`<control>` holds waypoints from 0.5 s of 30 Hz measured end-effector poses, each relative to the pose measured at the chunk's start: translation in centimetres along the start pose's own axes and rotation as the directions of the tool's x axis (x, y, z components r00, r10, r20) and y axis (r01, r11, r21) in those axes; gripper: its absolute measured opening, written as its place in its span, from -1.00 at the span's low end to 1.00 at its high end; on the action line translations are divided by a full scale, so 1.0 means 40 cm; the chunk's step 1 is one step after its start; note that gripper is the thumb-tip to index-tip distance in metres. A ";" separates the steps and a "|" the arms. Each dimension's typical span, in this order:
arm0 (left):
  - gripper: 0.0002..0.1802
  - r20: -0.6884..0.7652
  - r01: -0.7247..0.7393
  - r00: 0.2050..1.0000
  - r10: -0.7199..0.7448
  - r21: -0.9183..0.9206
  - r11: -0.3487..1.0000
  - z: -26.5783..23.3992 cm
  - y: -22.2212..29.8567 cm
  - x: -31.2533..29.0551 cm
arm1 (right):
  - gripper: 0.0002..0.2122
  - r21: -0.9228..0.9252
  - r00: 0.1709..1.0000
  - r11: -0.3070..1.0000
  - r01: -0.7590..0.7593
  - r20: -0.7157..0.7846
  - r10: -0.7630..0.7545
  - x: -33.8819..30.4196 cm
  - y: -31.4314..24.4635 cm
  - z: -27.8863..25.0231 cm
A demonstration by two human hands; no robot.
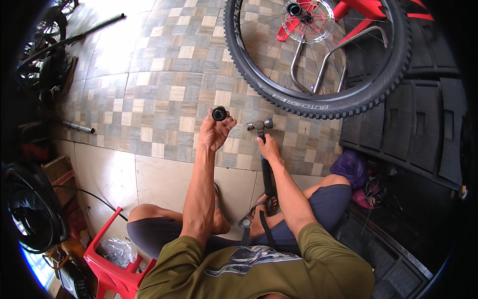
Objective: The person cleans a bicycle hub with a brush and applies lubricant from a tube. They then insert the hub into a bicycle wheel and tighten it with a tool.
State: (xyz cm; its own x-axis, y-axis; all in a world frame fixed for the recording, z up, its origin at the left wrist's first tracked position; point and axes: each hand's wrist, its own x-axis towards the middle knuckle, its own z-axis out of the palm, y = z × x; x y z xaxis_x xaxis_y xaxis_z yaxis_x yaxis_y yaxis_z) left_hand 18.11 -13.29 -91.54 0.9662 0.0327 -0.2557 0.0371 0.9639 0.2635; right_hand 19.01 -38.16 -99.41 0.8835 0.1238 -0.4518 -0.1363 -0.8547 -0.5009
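My left hand (pixel 213 135) is raised over the tiled floor, its fingers closed around a small black cylindrical part (pixel 219 113) with a round hollow-looking end facing up. To its right, my right hand (pixel 270 148) grips a ball-peen hammer (pixel 259 125) high on the dark handle, close under the metal head. The hammer head is level with the black part and a short way apart from it. Below my right hand the handle runs down toward my sandalled foot (pixel 264 203).
A bicycle wheel (pixel 298 107) with a knobby tyre and disc rotor stands at the far right, by a red stool (pixel 358 11). Black drawers (pixel 411 124) line the right side. A red plastic chair (pixel 112 269) is at near left, a metal tube (pixel 78 126) at left.
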 end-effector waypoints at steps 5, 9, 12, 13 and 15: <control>-0.59 0.044 -0.067 0.997 0.062 0.126 0.990 0.058 0.008 -0.005 | -0.67 -0.123 0.999 0.992 0.011 -0.037 -0.015 -0.010 -0.021 -0.026; -0.62 0.047 -0.114 0.993 0.106 0.233 0.966 0.099 0.020 -0.010 | -0.76 0.110 0.971 0.977 0.181 -0.179 -0.159 -0.009 -0.164 -0.147; -0.64 0.007 -0.140 0.990 0.143 0.275 0.951 0.125 0.024 -0.007 | -0.79 0.337 0.906 0.856 0.392 -0.303 -0.296 -0.066 -0.330 -0.277; -0.65 -0.008 -0.145 0.988 0.153 0.285 0.947 0.139 0.025 -0.005 | -0.80 0.393 0.875 0.795 0.462 -0.350 -0.335 -0.090 -0.378 -0.318; -0.65 -0.034 -0.144 0.986 0.160 0.288 0.947 0.175 0.020 -0.003 | -0.80 0.276 0.783 0.749 0.602 -0.392 -0.484 -0.135 -0.433 -0.373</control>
State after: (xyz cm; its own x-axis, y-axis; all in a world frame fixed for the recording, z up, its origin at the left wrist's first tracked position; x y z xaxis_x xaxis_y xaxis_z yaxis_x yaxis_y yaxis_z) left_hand 19.82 -14.37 -84.78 0.9504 0.1959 -0.2417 -0.0305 0.8318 0.5542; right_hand 23.30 -31.53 -77.28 0.9330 0.3128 0.1778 0.3054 -0.4268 -0.8513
